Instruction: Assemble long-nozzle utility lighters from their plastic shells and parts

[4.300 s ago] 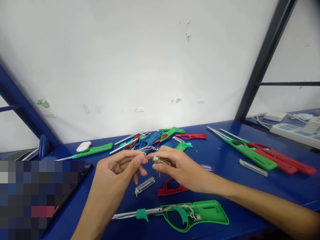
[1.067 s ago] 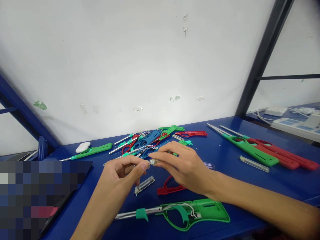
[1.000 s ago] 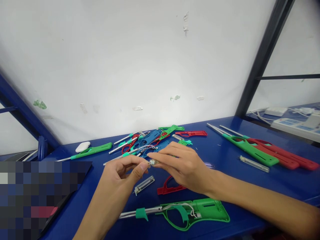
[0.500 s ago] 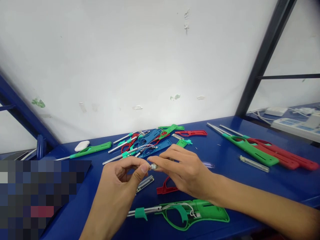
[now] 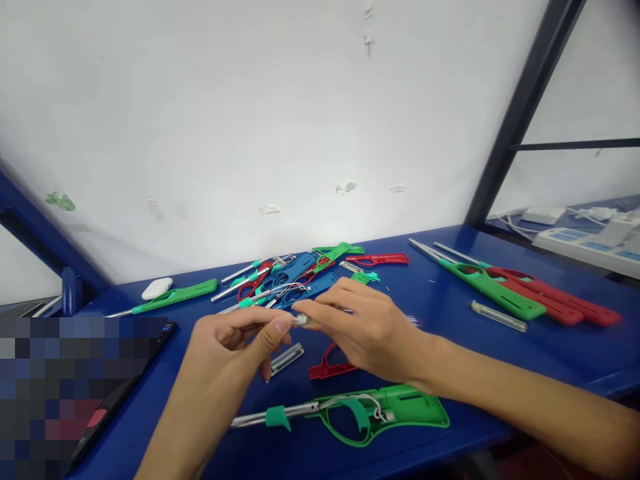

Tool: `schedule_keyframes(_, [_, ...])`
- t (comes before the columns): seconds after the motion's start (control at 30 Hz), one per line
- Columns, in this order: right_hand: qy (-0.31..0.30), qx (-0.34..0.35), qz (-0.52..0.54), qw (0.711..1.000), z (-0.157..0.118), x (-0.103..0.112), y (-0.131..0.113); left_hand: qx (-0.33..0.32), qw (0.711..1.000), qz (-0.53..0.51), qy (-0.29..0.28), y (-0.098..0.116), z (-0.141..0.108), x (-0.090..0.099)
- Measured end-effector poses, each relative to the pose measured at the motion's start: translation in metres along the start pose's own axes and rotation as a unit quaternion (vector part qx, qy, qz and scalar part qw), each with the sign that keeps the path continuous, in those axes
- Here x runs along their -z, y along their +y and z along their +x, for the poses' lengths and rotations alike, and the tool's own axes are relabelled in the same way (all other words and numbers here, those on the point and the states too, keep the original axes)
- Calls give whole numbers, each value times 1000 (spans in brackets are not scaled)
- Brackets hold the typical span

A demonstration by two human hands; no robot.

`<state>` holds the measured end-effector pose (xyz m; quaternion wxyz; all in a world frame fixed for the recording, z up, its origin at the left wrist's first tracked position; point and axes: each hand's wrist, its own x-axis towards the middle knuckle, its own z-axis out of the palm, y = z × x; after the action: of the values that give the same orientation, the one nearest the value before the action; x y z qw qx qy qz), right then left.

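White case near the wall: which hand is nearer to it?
Left. The left hand is nearer the camera and right of the white case; the right hand is farther right, past the left one.

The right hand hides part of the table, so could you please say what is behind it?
Behind the right hand, parts of a red handle and a green piece show; the hand covers the rest, and anything wholly behind it cannot be seen.
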<state>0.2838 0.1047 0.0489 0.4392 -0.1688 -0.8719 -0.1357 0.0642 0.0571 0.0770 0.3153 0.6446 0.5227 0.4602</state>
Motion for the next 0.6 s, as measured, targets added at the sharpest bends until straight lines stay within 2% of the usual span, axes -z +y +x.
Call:
schedule_keyframes(0.1, [14,-31,-4,999,4,19,-2,-14,999,17,23,-1,0,-2])
schedule_keyframes(0.17, [28,-96,2,995,0,36,-7,-26,999,31,25,-2,-3,-11])
schedule_keyframes(0.23, [27,-185,18,982,-11,54,-14,-61,996,63,-13,-5,-9,-24])
schedule_keyframes(0.27, [19,-229,34,973,-19,62,-18,-96,984,128,-77,-6,-13,-31])
schedule_keyframes(0.3, [16,-264,51,963,-28,69,-22,-172,963,177,-113,-8,-16,-38])
schedule_keyframes(0.33, [4,-295,68,953,-38,76,-26,-233,941,210,-128,-10,-18,-44])
schedule_keyframes(0.4, [-48,-328,94,939,-59,85,-35,-288,917,233,-144,-13,-22,-53])
schedule_keyframes(0.5, [-152,-349,93,920,-85,92,-48,-314,903,244,-162,-18,-23,-58])
schedule_keyframes(0.6, [-184,-378,48,906,-98,92,-59,-322,893,260,-175,-21,-22,-58])
